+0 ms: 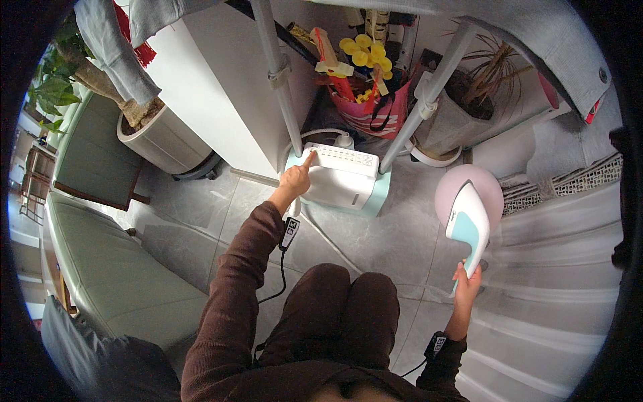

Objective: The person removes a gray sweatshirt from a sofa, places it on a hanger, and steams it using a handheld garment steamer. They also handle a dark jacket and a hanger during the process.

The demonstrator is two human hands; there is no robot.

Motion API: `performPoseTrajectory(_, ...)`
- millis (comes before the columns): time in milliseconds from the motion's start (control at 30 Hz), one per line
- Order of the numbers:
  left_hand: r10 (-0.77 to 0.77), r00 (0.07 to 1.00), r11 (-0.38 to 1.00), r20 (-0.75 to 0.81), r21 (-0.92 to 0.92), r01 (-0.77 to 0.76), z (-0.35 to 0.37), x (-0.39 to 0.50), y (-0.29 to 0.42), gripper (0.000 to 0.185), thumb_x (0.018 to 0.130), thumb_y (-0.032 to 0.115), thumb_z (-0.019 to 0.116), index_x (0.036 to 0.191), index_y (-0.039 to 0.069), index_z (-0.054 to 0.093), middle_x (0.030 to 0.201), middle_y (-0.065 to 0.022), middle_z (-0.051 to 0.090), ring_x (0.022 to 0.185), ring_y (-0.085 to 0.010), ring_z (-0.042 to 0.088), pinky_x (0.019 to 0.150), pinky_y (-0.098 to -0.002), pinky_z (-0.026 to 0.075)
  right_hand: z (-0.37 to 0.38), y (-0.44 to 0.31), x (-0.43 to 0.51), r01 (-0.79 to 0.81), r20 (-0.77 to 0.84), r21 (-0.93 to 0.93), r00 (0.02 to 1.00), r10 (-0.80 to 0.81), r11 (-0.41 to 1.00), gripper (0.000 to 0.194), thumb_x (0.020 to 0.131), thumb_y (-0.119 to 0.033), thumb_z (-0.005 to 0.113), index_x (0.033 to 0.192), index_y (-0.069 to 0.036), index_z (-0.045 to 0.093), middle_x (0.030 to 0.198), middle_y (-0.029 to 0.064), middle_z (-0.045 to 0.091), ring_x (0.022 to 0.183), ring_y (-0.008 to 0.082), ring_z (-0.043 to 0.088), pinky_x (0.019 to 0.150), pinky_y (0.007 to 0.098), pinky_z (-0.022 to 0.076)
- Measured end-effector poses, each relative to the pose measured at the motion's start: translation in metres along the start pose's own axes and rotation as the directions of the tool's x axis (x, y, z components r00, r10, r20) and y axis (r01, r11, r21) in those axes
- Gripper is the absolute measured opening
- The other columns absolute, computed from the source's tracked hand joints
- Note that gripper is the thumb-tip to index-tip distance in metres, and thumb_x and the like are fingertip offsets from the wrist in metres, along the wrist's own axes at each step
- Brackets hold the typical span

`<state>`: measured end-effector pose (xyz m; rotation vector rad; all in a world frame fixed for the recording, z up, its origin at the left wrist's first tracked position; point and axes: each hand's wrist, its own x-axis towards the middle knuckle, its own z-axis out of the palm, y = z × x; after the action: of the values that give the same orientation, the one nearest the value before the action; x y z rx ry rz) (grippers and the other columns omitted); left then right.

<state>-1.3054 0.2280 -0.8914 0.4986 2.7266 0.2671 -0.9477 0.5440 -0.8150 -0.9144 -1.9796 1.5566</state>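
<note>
On the floor before me stands the white and mint-green base of a garment steamer [331, 187]. My left hand [294, 181] reaches over its left side, the index finger extended onto the button panel [341, 160] and the other fingers curled. My right hand [467, 282] grips the handle of a white and turquoise steamer head [469, 216], tilted with its head upward. Behind the steamer head is a round pink ball [452, 181], partly covered by it. A pale hose [329, 243] runs across the tiles from the base toward my knees.
Two grey poles [281, 80] rise from the base, with grey cloth [557, 45] overhead. A pink bag [366, 113] of toys and a potted plant [452, 123] stand behind. A green padded seat [120, 281] lies left; a pale curtain [547, 281] hangs right.
</note>
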Motion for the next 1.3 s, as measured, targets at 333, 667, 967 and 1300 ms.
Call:
performPoseTrajectory(333, -0.005, 1.000, 0.999, -0.015, -0.046, 0.004, 0.000, -0.001, -0.001, 0.073, 0.077, 0.004, 0.042, 0.138, 0.031, 0.010, 0.091, -0.0215, 0.060, 0.086, -0.0352, 0.059, 0.076, -0.0418, 0.047, -0.006, 0.000, -0.005, 0.004, -0.042, -0.005, 0.999, -0.005, 1.000, 0.015, 0.081, -0.004, 0.055, 0.094, -0.001, 0.048, 0.068, 0.0014, 0.048, 0.055, 0.0072, 0.045, 0.050, 0.0209, 0.0363)
performPoseTrajectory(667, -0.003, 0.999, 0.995, -0.036, -0.095, -0.001, 0.001, -0.002, 0.000, 0.071, 0.077, 0.003, 0.041, 0.137, 0.029, 0.014, 0.087, -0.0231, 0.060, 0.083, -0.0370, 0.059, 0.074, -0.0441, 0.047, -0.009, 0.009, -0.005, -0.003, -0.080, 0.044, 0.997, 0.007, 0.999, 0.013, 0.082, -0.006, 0.054, 0.093, -0.002, 0.049, 0.067, 0.0007, 0.048, 0.054, 0.0066, 0.044, 0.050, 0.0202, 0.0362)
performPoseTrajectory(967, -0.028, 0.999, 0.995, -0.034, -0.093, 0.025, 0.011, 0.002, -0.002, 0.074, 0.077, 0.004, 0.042, 0.138, 0.033, 0.009, 0.091, -0.0221, 0.060, 0.085, -0.0357, 0.059, 0.075, -0.0433, 0.046, -0.007, 0.011, -0.002, -0.007, -0.065, -0.027, 0.998, 0.005, 1.000, 0.013, 0.082, -0.006, 0.054, 0.094, -0.002, 0.049, 0.068, 0.0004, 0.048, 0.055, 0.0062, 0.044, 0.050, 0.0204, 0.0368)
performPoseTrajectory(1300, 0.041, 0.989, 0.989, -0.144, -0.133, -0.061, 0.023, 0.006, -0.009, 0.074, 0.077, 0.003, 0.040, 0.137, 0.034, 0.009, 0.080, -0.0248, 0.059, 0.074, -0.0404, 0.059, 0.068, -0.0480, 0.046, -0.002, 0.011, -0.002, 0.006, -0.060, 0.008, 0.998, -0.006, 1.000, 0.017, 0.079, -0.006, 0.057, 0.094, 0.002, 0.049, 0.068, 0.0028, 0.050, 0.055, 0.0084, 0.046, 0.050, 0.0223, 0.0383)
